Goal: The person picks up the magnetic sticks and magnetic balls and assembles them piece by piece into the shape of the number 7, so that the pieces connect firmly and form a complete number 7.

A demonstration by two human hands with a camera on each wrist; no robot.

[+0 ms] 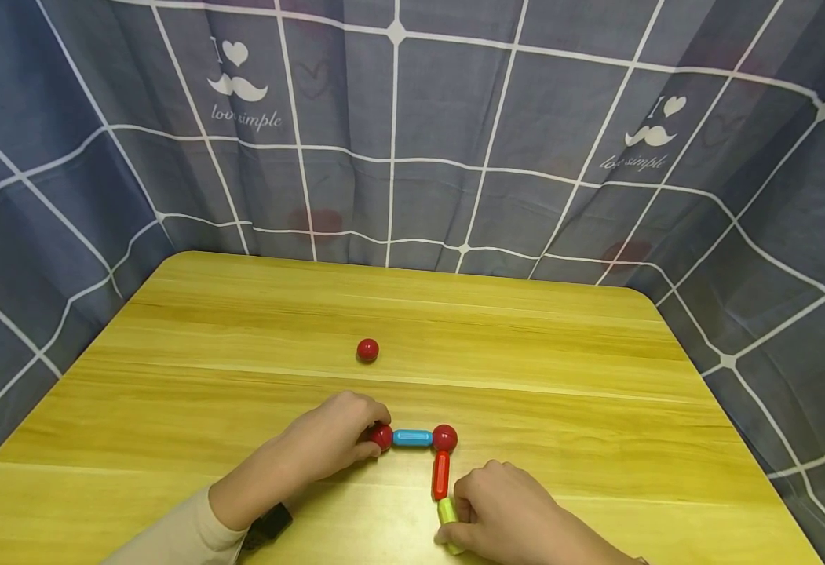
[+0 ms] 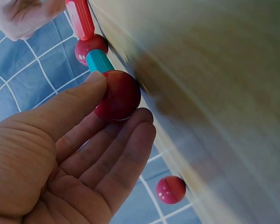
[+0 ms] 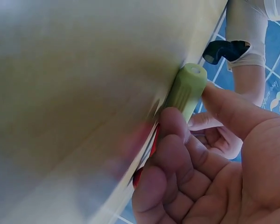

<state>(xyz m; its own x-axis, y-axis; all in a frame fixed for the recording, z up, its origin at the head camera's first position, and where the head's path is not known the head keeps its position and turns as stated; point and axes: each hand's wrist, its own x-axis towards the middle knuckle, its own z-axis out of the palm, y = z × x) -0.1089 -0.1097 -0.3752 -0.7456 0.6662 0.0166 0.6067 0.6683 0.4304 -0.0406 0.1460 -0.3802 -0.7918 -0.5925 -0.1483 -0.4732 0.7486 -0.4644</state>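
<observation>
My left hand pinches a red ball between thumb and fingers at the left end of a joined chain. From that ball a blue rod runs right to a second red ball. A red rod extends from this corner ball toward the near side of the table. With thumb and fingers my right hand pinches a yellow-green rod, whose far end is right at the red rod's near end, slightly angled to it. The yellow-green rod's free end shows in the right wrist view.
Another red ball lies alone beyond the left hand on the wooden table. A checked grey-blue curtain hangs around the table's far and side edges. A black strap-like device sits at the left wrist.
</observation>
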